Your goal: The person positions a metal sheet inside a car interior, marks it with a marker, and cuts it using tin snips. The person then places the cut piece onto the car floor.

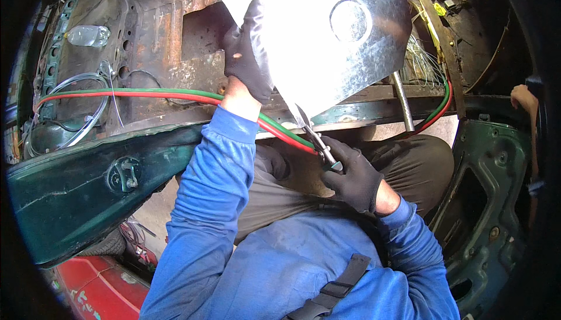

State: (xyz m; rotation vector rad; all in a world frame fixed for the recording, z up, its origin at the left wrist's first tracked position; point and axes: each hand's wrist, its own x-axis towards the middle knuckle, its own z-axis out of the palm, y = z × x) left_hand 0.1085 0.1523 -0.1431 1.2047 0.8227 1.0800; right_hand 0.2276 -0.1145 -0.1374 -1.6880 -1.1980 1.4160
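Metal sheet (310, 51) held up over a rusty car body (143, 45); its top edge is cut off by the frame, and glare bleaches much of its left part. The left hand (248, 57), in a dark glove, grips the sheet's left edge; how the fingers lie on the underside is hidden. The right hand (353, 177), likewise gloved, is closed around the handles of metal snips (321, 146), whose blades meet the sheet's lower corner; whether they bite into it cannot be told. The left wrist and sleeve hide part of the red and green hoses (158, 93). A steel tube (402, 101) disappears beneath the sheet. At far right, another person's bare hand (522, 96) is partly lost in the dark rim.

The sheet is thin, smooth and shiny, bearing a round ring (369, 21). Nearby: a clear plastic bottle (87, 36), looped wire (96, 112) and a dark green pressed-metal panel (497, 183) with cut-outs.
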